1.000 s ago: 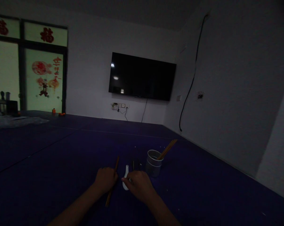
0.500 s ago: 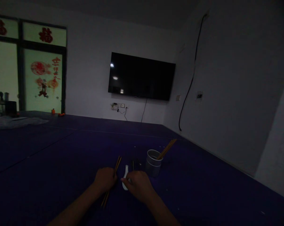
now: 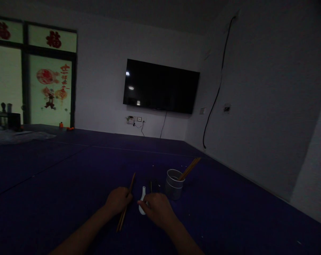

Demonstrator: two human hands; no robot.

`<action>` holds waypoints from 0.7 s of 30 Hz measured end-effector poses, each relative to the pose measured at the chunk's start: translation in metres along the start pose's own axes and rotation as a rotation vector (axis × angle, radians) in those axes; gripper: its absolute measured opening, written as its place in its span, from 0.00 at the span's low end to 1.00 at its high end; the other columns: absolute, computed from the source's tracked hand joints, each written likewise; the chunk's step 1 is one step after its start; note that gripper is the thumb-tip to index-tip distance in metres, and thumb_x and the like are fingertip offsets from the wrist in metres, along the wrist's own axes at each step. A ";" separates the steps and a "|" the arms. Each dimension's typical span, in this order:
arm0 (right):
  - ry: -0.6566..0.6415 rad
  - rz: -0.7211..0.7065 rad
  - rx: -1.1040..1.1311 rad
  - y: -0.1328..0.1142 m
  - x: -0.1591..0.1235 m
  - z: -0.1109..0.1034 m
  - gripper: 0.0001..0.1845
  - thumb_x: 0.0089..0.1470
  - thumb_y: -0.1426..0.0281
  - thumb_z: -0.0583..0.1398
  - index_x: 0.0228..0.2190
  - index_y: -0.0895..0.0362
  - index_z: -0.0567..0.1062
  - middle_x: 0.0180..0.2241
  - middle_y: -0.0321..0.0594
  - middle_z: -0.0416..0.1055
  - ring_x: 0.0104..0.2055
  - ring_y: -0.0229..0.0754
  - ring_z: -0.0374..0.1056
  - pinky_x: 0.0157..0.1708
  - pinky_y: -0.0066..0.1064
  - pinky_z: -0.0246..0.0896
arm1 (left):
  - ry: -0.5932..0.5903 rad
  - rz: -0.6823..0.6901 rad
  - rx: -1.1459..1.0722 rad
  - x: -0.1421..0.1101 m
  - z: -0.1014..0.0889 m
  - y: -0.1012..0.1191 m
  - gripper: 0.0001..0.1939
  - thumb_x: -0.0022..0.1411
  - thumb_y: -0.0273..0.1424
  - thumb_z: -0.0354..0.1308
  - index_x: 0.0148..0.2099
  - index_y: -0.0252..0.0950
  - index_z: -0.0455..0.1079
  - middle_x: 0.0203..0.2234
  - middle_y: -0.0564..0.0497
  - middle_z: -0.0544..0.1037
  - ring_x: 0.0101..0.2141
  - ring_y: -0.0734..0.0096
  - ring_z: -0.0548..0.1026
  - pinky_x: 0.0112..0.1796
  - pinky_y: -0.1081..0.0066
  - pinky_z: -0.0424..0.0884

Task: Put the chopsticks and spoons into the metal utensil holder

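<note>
- We close our left hand (image 3: 119, 200) around a pair of chopsticks (image 3: 132, 181), the fingers curled in and the thumb side turned toward the spoon.
- We have the pair slanting through that fist: the upper ends rise past it, away from us, and the lower ends come out beneath it, toward us.
- Above the fist we see the chopsticks lying close together; below it, their two lower ends stand slightly apart.
- We bend the fingers of our right hand (image 3: 159, 210) inward, with the thumb reaching left across the spoon (image 3: 143, 192).
- We cannot tell whether that thumb and the fingers pinch the spoon, touch it or only cover part of it.
- We see the spoon, white, between our two hands, its handle pointing away from us and its bowl partly behind the right thumb.
- Just beyond our right knuckles we make out a slim dark object (image 3: 150, 185); its near end is hidden, so we cannot tell if we grip it.
- To the right of the spoon, near our right hand, we have a grey cup (image 3: 173, 189) standing upright on the purple table (image 3: 70, 173).
- In the cup we see more sticks (image 3: 189, 169), bunched together and leaning out over its right rim.
</note>
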State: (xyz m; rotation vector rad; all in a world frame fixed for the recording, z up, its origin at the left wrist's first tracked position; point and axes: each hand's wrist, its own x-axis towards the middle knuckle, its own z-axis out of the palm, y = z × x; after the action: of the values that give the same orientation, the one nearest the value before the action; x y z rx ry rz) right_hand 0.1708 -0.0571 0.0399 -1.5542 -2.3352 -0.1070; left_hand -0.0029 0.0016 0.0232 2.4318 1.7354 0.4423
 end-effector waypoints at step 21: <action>0.166 0.440 1.419 -0.001 0.020 0.023 0.36 0.31 0.38 0.61 0.25 0.60 0.73 0.09 0.23 0.50 0.11 0.29 0.44 0.13 0.23 0.36 | -0.487 0.068 -1.529 -0.006 0.021 0.026 0.16 0.50 0.43 0.52 0.22 0.35 0.63 0.13 0.58 0.60 0.15 0.80 0.55 0.20 0.74 0.51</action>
State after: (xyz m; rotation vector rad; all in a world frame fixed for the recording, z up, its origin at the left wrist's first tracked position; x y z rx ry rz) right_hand 0.1573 -0.0345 0.0247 -1.0787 -1.1963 1.1716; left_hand 0.0247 -0.0115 0.0094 1.2544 0.5778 0.7112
